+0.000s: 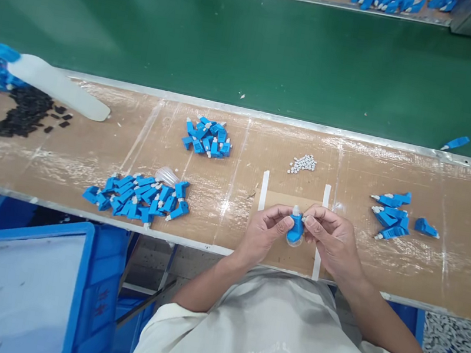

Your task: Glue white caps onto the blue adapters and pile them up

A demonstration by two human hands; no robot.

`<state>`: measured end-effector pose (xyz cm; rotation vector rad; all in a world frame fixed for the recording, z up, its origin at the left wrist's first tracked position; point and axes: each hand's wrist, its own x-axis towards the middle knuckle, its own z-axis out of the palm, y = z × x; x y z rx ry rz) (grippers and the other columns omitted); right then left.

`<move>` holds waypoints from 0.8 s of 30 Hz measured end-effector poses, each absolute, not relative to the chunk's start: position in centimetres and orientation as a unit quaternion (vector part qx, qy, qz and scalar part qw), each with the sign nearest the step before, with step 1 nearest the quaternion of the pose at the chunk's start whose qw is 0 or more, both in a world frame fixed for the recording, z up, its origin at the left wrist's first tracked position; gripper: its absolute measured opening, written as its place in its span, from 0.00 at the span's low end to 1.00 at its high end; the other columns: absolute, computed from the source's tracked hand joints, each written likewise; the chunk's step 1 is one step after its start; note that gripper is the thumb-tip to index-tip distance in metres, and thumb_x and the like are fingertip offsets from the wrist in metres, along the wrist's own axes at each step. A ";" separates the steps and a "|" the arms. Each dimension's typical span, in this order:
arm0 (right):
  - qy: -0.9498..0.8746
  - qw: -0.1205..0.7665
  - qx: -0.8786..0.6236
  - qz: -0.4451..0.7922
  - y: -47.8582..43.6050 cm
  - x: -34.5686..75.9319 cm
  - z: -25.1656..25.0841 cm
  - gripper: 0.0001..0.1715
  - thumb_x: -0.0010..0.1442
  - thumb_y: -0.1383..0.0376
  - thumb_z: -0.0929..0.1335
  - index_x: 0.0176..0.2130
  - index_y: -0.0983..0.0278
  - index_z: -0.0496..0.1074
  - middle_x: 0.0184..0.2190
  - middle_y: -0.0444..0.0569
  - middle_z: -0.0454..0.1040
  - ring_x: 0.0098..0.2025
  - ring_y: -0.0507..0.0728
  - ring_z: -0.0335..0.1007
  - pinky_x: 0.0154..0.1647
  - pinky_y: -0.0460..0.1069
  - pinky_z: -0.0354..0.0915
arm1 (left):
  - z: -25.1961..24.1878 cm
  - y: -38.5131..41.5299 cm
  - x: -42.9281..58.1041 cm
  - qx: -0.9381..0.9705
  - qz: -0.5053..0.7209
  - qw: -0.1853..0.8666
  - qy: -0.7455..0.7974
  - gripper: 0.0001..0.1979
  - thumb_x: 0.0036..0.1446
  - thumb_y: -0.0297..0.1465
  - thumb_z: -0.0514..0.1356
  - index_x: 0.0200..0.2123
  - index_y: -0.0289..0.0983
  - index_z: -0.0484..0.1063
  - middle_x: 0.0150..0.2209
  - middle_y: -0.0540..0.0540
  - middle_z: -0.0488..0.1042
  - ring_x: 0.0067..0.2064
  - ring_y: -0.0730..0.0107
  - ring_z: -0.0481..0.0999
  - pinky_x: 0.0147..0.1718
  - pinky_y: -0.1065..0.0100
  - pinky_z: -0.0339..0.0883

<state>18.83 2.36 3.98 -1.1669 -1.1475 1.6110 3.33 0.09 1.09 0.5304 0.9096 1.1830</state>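
While the left hand (263,230) grips a blue piece (295,231), the right hand (333,237) pinches beside it.

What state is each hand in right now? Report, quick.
Left hand: closed, holding a blue piece.
Right hand: closed, fingers pinched beside the blue piece; whether they grip anything cannot be told.

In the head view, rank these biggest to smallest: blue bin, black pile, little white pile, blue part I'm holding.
1. Blue bin
2. Black pile
3. White pile and held blue part: too alike to rank
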 end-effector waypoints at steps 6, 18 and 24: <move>-0.499 0.421 -0.499 0.570 1.6 18.2 4.1 0.20 0.57 0.48 0.77 0.30 0.63 0.79 0.27 0.46 0.74 0.24 0.51 0.68 0.24 0.47 0.70 | 0.9 -0.3 3.3 0.271 0.549 0.662 0.431 0.23 0.46 0.49 0.74 0.38 0.38 0.83 0.36 0.45 0.81 0.37 0.67 0.77 0.40 0.67 0.69; -0.355 0.437 -0.457 0.689 1.9 18.0 2.4 0.21 0.47 0.52 0.82 0.29 0.63 0.77 0.25 0.43 0.75 0.22 0.49 0.70 0.22 0.45 0.71 | -0.1 0.1 2.6 0.392 0.550 0.601 0.428 0.22 0.56 0.51 0.68 0.40 0.36 0.82 0.38 0.43 0.81 0.38 0.66 0.80 0.37 0.68 0.73; -0.294 0.403 -0.425 0.755 2.1 17.7 2.6 0.23 0.46 0.53 0.83 0.26 0.63 0.72 0.25 0.41 0.73 0.20 0.47 0.66 0.19 0.43 0.67 | 0.2 0.0 3.0 0.405 0.555 0.589 0.425 0.22 0.58 0.51 0.66 0.40 0.37 0.81 0.38 0.43 0.82 0.36 0.67 0.81 0.35 0.68 0.73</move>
